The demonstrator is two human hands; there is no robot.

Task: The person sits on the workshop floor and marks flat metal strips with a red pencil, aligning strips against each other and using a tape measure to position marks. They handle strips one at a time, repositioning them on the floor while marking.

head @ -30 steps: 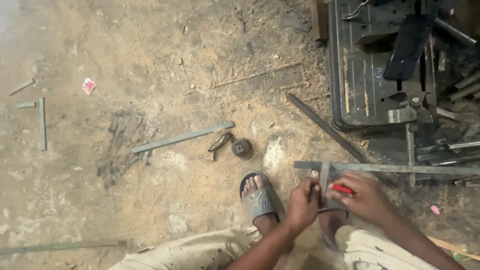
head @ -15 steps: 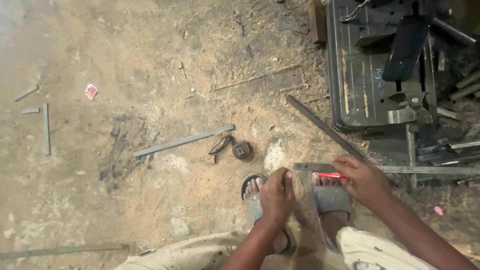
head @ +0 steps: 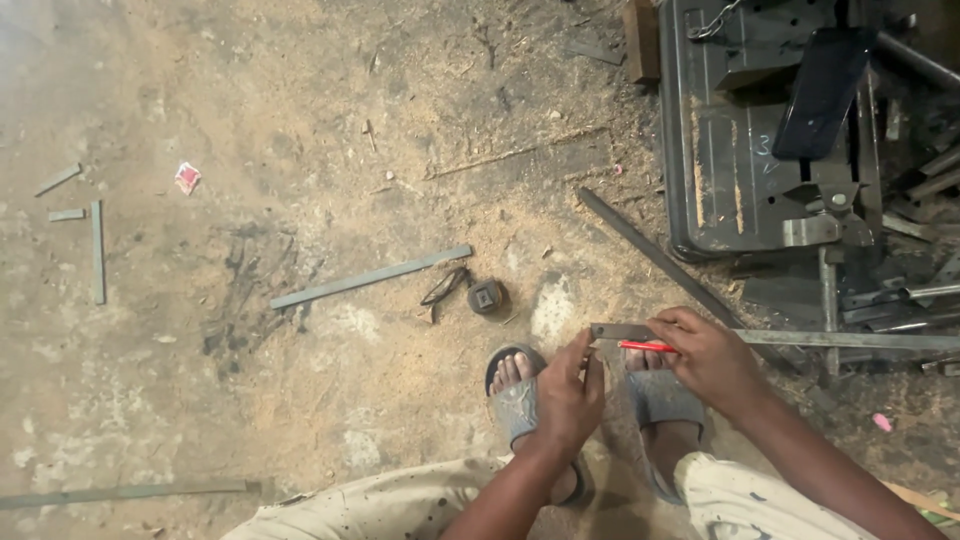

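Note:
I crouch over a dusty floor. A long grey metal bar (head: 850, 340) lies across in front of my sandalled feet (head: 515, 385), running off to the right. My right hand (head: 705, 355) rests on the bar's left end and grips a red marker pen (head: 645, 347) against it. My left hand (head: 568, 390) sits just left of the bar's end, holding a small flat metal piece upright against it; that piece is mostly hidden by the fingers.
A dark machine base (head: 770, 140) stands at the upper right among scrap pieces. A dark rod (head: 655, 255) lies diagonally before it. A grey strip (head: 370, 277), dark glasses (head: 445, 287) and a small round tape measure (head: 486, 296) lie mid-floor. Short offcuts (head: 95, 250) lie far left.
My left hand has slid left from the bar's middle to its left end. My right hand with the red pen followed leftwards along the bar.

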